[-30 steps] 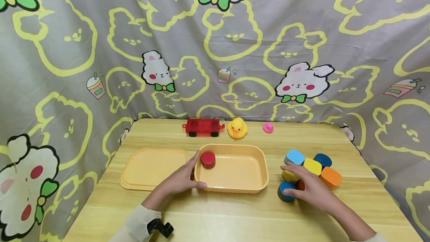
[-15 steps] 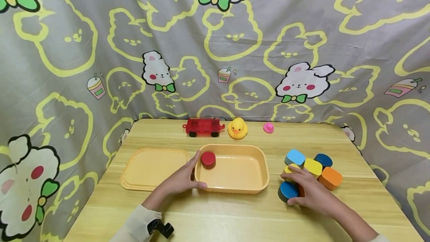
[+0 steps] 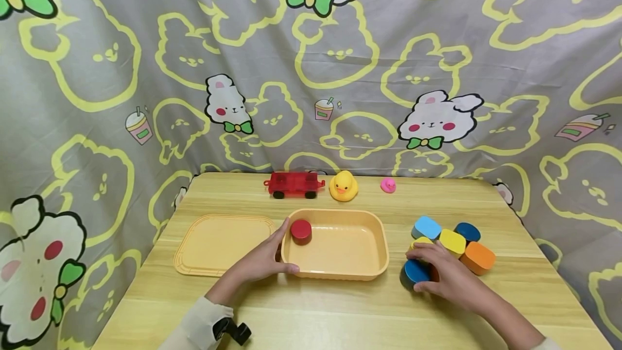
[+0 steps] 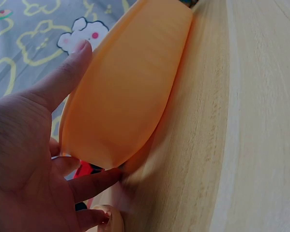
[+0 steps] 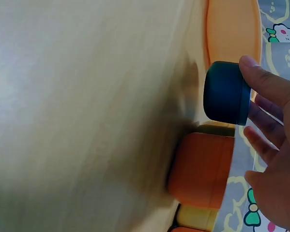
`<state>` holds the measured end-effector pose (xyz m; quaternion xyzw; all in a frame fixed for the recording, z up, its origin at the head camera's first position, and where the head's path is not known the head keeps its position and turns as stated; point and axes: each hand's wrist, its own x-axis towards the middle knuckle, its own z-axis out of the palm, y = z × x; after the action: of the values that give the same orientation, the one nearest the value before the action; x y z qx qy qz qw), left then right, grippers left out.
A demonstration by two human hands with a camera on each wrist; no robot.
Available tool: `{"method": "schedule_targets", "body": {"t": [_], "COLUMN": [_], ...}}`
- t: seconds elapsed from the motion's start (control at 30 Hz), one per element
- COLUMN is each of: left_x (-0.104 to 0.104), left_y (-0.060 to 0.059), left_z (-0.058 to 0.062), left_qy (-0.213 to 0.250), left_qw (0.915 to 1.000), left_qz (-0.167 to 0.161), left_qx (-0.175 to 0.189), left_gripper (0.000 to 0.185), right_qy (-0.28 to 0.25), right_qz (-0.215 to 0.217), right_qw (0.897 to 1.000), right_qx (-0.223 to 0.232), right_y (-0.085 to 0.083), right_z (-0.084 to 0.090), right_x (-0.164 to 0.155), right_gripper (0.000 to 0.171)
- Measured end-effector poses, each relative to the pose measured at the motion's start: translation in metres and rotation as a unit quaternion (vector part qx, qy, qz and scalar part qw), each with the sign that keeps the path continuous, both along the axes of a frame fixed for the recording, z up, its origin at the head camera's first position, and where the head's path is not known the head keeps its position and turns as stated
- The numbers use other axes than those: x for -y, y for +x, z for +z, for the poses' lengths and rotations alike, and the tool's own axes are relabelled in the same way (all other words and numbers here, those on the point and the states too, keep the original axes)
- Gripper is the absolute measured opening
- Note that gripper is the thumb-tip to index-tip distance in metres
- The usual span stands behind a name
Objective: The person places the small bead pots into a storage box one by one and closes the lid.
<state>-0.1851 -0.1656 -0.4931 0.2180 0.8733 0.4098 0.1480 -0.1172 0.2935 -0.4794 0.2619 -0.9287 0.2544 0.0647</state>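
Observation:
My left hand point(image 3: 258, 259) grips the left end of an open peach-coloured plastic box point(image 3: 340, 274), thumb at the front wall and fingers round the side. In the left wrist view the thumb and fingers spread along the box's outer wall point(image 4: 130, 82). A round red block point(image 3: 301, 231) stands inside, in the back left corner. At the right, my right hand point(image 3: 454, 278) pinches a round blue block point(image 3: 417, 273) between thumb and fingers. The right wrist view shows this blue block point(image 5: 226, 94) raised over the tabletop, beside an orange block point(image 5: 203, 166).
Several blocks stand behind the right hand: light blue point(image 3: 426, 227), yellow point(image 3: 452, 242), orange point(image 3: 478, 258) and dark blue point(image 3: 467, 231). A peach lid point(image 3: 225, 244) lies left of the box. Along the back stand a red toy wagon point(image 3: 293, 183), a yellow duck point(image 3: 343, 187) and a small pink duck point(image 3: 388, 184).
The right hand has closed its thumb and fingers on the blue block, which has tilted and shifted slightly. More of the yellow block behind it shows. The left hand and box have stayed put.

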Motion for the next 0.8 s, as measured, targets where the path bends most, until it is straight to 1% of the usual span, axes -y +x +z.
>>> {"method": "schedule_targets", "body": {"t": [0.17, 0.3, 0.43, 0.5, 0.7, 0.8], "left_x": [0.0, 0.001, 0.0, 0.0, 0.0, 0.0], "left_y": [0.0, 0.0, 0.0, 0.0, -0.001, -0.001], "left_z": [-0.001, -0.001, 0.0, 0.0, 0.001, 0.0], "left_qy": [0.001, -0.001, -0.006, -0.006, -0.008, -0.007], "left_qw": [1.0, 1.0, 0.9999, 0.9999, 0.9999, 1.0], "left_qz": [0.001, 0.003, 0.006, 0.006, 0.007, 0.005], "left_qx": [0.002, 0.004, 0.007, 0.006, 0.006, 0.001], "left_gripper": [0.126, 0.126, 0.126, 0.127, 0.127, 0.126], "right_qy": [0.031, 0.032, 0.008, -0.007, -0.026, -0.031], "right_qz": [-0.013, -0.017, -0.02, -0.016, 0.001, 0.006], "right_qw": [0.999, 0.999, 0.999, 0.999, 0.999, 0.999], "right_qx": [-0.016, -0.003, 0.029, 0.038, 0.033, 0.032], "right_y": [0.001, 0.001, -0.003, -0.006, -0.015, -0.02], "right_z": [0.011, 0.023, 0.034, 0.038, 0.05, 0.054], "right_x": [0.004, 0.006, 0.008, 0.009, 0.018, 0.023], "right_gripper": [0.063, 0.062, 0.062, 0.062, 0.06, 0.061]}}
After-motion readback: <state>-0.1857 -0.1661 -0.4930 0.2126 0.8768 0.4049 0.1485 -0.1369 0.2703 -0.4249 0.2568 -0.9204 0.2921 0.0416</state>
